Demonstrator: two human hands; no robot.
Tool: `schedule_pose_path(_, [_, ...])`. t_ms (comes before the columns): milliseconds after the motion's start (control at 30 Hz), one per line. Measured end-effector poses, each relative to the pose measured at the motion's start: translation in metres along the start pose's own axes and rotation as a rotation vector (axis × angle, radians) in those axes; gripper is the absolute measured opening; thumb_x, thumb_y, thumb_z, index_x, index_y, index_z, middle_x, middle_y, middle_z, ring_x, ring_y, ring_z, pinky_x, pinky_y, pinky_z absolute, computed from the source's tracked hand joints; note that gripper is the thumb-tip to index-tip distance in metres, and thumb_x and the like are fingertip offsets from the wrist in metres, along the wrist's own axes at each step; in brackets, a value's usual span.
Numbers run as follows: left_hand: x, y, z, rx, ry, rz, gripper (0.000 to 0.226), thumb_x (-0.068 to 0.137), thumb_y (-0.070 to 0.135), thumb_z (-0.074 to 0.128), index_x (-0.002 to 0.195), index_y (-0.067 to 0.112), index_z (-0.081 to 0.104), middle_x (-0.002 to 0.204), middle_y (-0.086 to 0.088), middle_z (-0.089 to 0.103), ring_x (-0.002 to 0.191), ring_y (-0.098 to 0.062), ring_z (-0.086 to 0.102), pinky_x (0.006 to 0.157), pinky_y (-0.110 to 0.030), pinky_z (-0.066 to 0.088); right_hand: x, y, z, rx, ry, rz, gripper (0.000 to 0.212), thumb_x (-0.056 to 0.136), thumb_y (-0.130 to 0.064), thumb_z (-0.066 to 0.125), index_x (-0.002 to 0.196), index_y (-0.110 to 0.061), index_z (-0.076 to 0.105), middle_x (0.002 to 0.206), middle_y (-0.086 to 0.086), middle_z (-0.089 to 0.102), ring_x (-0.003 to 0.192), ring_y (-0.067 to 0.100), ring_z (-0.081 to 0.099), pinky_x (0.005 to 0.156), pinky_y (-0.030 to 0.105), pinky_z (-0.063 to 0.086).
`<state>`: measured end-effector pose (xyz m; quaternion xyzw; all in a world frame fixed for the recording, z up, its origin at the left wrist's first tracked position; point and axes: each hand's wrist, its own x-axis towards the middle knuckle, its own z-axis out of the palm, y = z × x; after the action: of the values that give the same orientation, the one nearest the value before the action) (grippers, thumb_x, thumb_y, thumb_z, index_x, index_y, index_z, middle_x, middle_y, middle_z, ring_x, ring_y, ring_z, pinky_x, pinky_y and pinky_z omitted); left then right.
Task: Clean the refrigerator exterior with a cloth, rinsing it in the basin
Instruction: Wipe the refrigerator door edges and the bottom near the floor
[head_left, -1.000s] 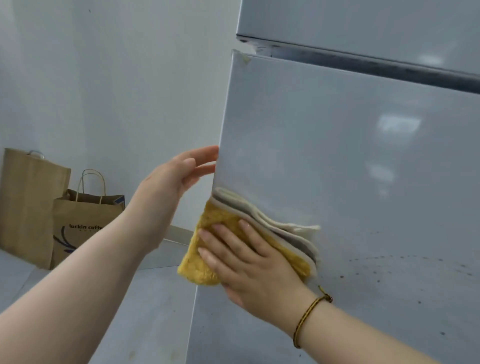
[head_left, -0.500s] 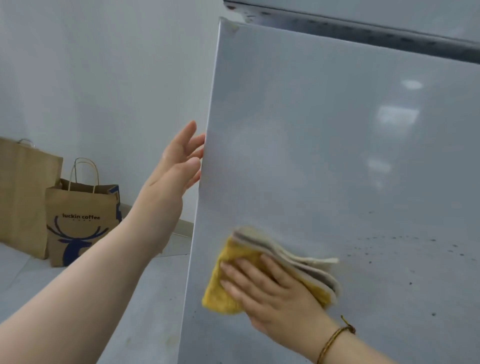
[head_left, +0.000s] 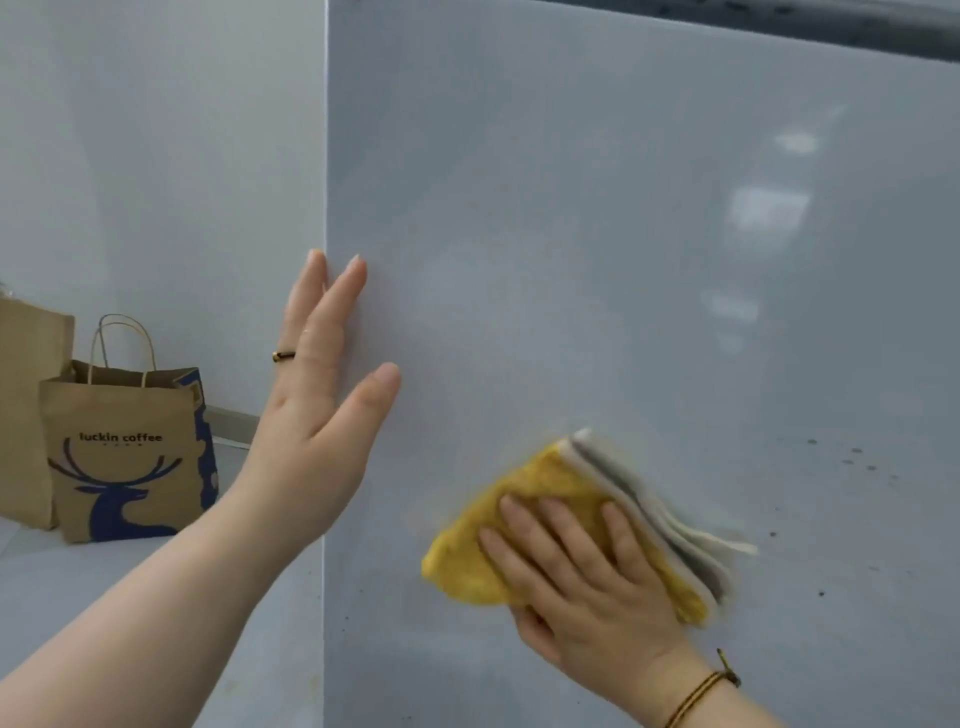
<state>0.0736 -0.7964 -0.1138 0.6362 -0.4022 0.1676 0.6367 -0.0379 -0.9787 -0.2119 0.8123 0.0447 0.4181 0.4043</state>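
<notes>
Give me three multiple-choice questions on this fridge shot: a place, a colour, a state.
1. Where does the luckin coffee paper bag stand? A) on the floor, left of the refrigerator door B) atop the refrigerator C) in a hand
2. What colour is the cloth face under the right hand? A) blue B) yellow C) red
3. How is the left hand? A) gripping the cloth B) clenched in a fist C) flat against the door, fingers straight
Answers: 1 A, it sits on the floor; 2 B, yellow shows round the fingers; 3 C, palm flat near the door's left edge.
</notes>
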Motion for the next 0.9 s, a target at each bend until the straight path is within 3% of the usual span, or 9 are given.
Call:
schedule_pose_path(100, [-0.002, -0.003, 0.003, 0.103, 0.002, 0.033, 0.052, 0.076, 0.024, 0.041, 0.115, 0.052, 0.02, 0.127, 0.036, 0.001, 0.106, 0.042, 0.004, 0.087, 0.013, 0.009, -0.014, 0.023, -0.001, 0.001, -0.02, -0.299, 0.044, 0.087, -0.029, 0.034, 0.13, -0.023, 0.042, 0.143, -0.004, 0.032, 0.134, 0.018, 0.022, 0.118, 0.04, 0.005])
schedule_pose_path(167, [-0.004, -0.005, 0.006, 0.158, 0.01, 0.048, 0.053, 0.076, 0.027, 0.042, 0.115, 0.054, 0.017, 0.127, 0.038, -0.002, 0.108, 0.041, 0.0, 0.087, 0.014, 0.007, -0.001, 0.056, -0.009, 0.04, 0.064, -0.262, 0.045, 0.089, -0.031, 0.032, 0.132, -0.022, 0.041, 0.149, -0.004, 0.027, 0.139, 0.018, 0.018, 0.118, 0.039, 0.005])
schedule_pose_path(233, [-0.006, -0.008, 0.008, 0.186, 0.02, 0.051, 0.056, 0.076, 0.029, 0.045, 0.116, 0.056, 0.016, 0.128, 0.04, -0.005, 0.11, 0.039, -0.003, 0.088, 0.013, 0.005, 0.018, 0.093, -0.019, 0.02, 0.147, -0.047, 0.05, 0.09, -0.041, 0.033, 0.136, -0.023, 0.035, 0.155, 0.0, 0.013, 0.144, 0.016, 0.007, 0.117, 0.039, 0.002])
schedule_pose_path(367, [-0.007, -0.013, 0.01, 0.213, 0.024, 0.063, 0.055, 0.07, 0.052, 0.042, 0.116, 0.064, 0.015, 0.124, 0.053, -0.012, 0.122, 0.029, -0.007, 0.098, 0.007, 0.003, 0.033, 0.12, -0.029, -0.043, 0.301, 0.553, 0.053, 0.089, -0.047, 0.034, 0.135, -0.021, 0.035, 0.143, 0.01, 0.026, 0.14, 0.023, 0.009, 0.115, 0.038, 0.0])
schedule_pose_path(433, [-0.009, -0.014, 0.012, 0.266, 0.027, 0.086, 0.057, 0.071, 0.053, 0.036, 0.122, 0.064, 0.012, 0.13, 0.051, -0.013, 0.126, 0.024, -0.01, 0.106, -0.007, 0.003, 0.023, 0.094, -0.021, -0.03, 0.307, 0.633, 0.055, 0.091, -0.048, 0.029, 0.14, -0.024, 0.028, 0.151, 0.009, 0.016, 0.144, 0.02, 0.003, 0.115, 0.04, 0.0])
schedule_pose_path(500, [-0.014, -0.016, 0.016, 0.395, 0.036, 0.166, 0.062, 0.077, 0.045, 0.037, 0.136, 0.046, 0.018, 0.148, 0.027, -0.006, 0.13, 0.018, -0.014, 0.112, -0.025, 0.003, 0.001, 0.061, -0.011, -0.032, 0.192, 0.483, 0.057, 0.091, -0.049, 0.026, 0.143, -0.027, 0.021, 0.157, 0.001, 0.001, 0.144, 0.018, -0.001, 0.115, 0.044, 0.0])
schedule_pose_path(567, [-0.022, -0.019, 0.022, 0.541, 0.027, 0.284, 0.062, 0.081, 0.037, 0.041, 0.138, 0.026, 0.02, 0.148, -0.003, 0.003, 0.135, 0.009, -0.014, 0.114, -0.026, 0.001, -0.025, 0.04, -0.005, -0.035, 0.078, 0.219, 0.055, 0.09, -0.046, 0.03, 0.14, -0.026, 0.025, 0.157, 0.0, 0.002, 0.144, 0.019, 0.003, 0.117, 0.045, 0.002])
schedule_pose_path(700, [-0.039, -0.027, 0.04, 0.645, -0.073, 0.4, 0.049, 0.092, 0.046, 0.03, 0.136, 0.025, 0.021, 0.146, -0.011, 0.013, 0.141, -0.007, -0.005, 0.116, -0.026, -0.001, -0.039, 0.068, -0.009, -0.056, 0.101, -0.027, 0.053, 0.085, -0.045, 0.041, 0.134, -0.026, 0.035, 0.149, 0.001, 0.021, 0.137, 0.019, 0.021, 0.117, 0.042, 0.006])
schedule_pose_path(900, [-0.054, -0.04, 0.067, 0.678, -0.057, 0.512, 0.045, 0.093, 0.042, 0.03, 0.135, 0.025, 0.025, 0.151, 0.002, 0.009, 0.142, -0.011, 0.0, 0.116, -0.033, 0.002, -0.026, 0.113, -0.016, -0.054, 0.335, 0.749, 0.053, 0.091, -0.05, 0.027, 0.138, -0.028, 0.025, 0.151, 0.008, 0.016, 0.143, 0.008, 0.0, 0.116, 0.037, 0.001])
